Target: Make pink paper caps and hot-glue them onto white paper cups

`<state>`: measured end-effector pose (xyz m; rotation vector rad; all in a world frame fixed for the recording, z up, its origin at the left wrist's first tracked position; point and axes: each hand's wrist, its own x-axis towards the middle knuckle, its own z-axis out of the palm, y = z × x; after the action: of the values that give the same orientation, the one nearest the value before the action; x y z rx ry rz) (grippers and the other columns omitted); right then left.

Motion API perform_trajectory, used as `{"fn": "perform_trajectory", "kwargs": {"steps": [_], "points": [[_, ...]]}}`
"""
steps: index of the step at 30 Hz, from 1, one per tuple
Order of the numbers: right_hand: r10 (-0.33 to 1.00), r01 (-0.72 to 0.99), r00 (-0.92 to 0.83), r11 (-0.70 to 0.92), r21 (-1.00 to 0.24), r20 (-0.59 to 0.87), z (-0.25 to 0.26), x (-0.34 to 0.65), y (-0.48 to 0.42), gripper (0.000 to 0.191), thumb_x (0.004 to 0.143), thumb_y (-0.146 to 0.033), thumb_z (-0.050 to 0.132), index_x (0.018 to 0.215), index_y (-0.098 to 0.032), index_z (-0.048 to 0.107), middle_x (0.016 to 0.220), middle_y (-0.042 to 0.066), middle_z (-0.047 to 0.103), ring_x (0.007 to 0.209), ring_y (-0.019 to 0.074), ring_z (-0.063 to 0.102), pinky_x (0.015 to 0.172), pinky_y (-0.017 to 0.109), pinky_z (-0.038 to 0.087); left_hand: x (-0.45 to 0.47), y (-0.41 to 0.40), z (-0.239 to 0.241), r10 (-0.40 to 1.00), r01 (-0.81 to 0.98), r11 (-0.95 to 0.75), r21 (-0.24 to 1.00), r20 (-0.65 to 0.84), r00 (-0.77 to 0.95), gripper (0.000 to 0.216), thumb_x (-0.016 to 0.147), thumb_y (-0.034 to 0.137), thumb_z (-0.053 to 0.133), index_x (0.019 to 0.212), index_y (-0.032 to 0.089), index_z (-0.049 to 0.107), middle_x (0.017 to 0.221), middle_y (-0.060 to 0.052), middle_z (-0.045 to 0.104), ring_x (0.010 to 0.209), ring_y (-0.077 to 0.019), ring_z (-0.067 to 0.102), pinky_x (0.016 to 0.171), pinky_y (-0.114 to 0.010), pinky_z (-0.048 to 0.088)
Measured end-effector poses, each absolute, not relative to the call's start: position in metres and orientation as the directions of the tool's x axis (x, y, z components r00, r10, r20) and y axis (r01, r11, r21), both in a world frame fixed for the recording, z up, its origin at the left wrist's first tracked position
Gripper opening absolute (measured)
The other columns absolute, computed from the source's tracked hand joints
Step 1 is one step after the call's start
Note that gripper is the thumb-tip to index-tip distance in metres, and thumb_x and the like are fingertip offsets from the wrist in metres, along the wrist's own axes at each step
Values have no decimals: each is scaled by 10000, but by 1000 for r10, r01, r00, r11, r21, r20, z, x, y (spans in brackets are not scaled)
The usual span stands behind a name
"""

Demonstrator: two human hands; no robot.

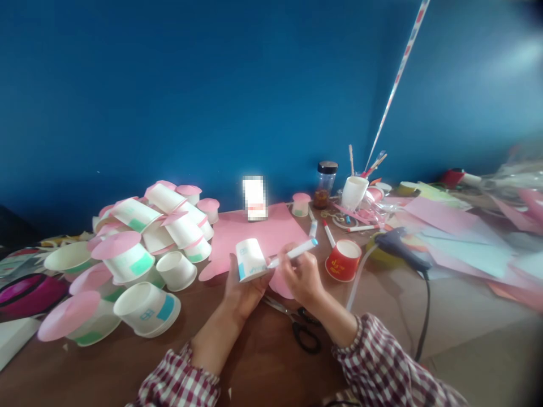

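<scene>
My left hand (244, 297) is wrapped round a white paper cup (250, 257) with blue print, held above the table. A white marker pen (293, 253) with a blue end is pinched in my right hand (302, 274), its tip at the lower right side of the cup. Beneath both hands lies a pink sheet of paper (229, 229), with a rounded pink piece (280, 284) near my right hand. Black-handled scissors (306, 336) rest on the table under my right wrist.
Paper cups with pink discs (123, 254) are heaped at the left. To the right stand a red paper cup (343, 261), a glue gun (403, 249) with its cord, a jar (324, 183) and loose coloured paper (462, 237). A blurred-out phone-like screen (255, 198) stands behind.
</scene>
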<state>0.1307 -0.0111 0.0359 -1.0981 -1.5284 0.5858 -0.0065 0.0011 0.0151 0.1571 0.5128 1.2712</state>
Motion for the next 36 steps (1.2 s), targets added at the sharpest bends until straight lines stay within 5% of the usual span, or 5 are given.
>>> {"fn": "perform_trajectory", "kwargs": {"steps": [16, 24, 29, 36], "points": [[887, 289, 44, 429, -856, 460, 32, 132, -9, 136, 830, -240, 495, 733, -174, 564, 561, -14, 579, 489, 110, 550, 464, 189, 421, -4, 2, 20, 921, -871, 317, 374, -340, 189, 388, 932, 368, 357, 780, 112, 605, 721, -88, 666, 684, -191, 658, 642, -322, 572], [848, -99, 248, 502, -859, 467, 35, 130, -2, 132, 889, -298, 490, 811, -197, 523, 568, -42, 526, 483, 98, 499, 493, 224, 451, -9, -2, 24, 887, -862, 408, 300, -354, 297, 289, 917, 289, 387, 868, 126, 622, 759, -77, 690, 705, -211, 672, 652, -369, 576], [827, -24, 253, 523, -852, 501, 34, 131, -1, 159, 911, -314, 467, 968, -195, 554, 743, 13, 610, 612, 115, 564, 582, 247, 494, -10, -2, 22, 891, -838, 440, 323, -271, 364, 317, 909, 347, 414, 895, 114, 629, 784, -85, 686, 725, -203, 664, 670, -349, 562], [887, 139, 140, 422, -896, 440, 30, 132, 0, 222, 899, -337, 469, 1034, -198, 577, 871, 48, 660, 725, 154, 625, 662, 277, 524, -9, -3, 16, 900, -734, 435, 522, -236, 365, 625, 841, 601, 404, 1050, 53, 620, 867, -164, 674, 809, -253, 652, 760, -400, 535]]}}
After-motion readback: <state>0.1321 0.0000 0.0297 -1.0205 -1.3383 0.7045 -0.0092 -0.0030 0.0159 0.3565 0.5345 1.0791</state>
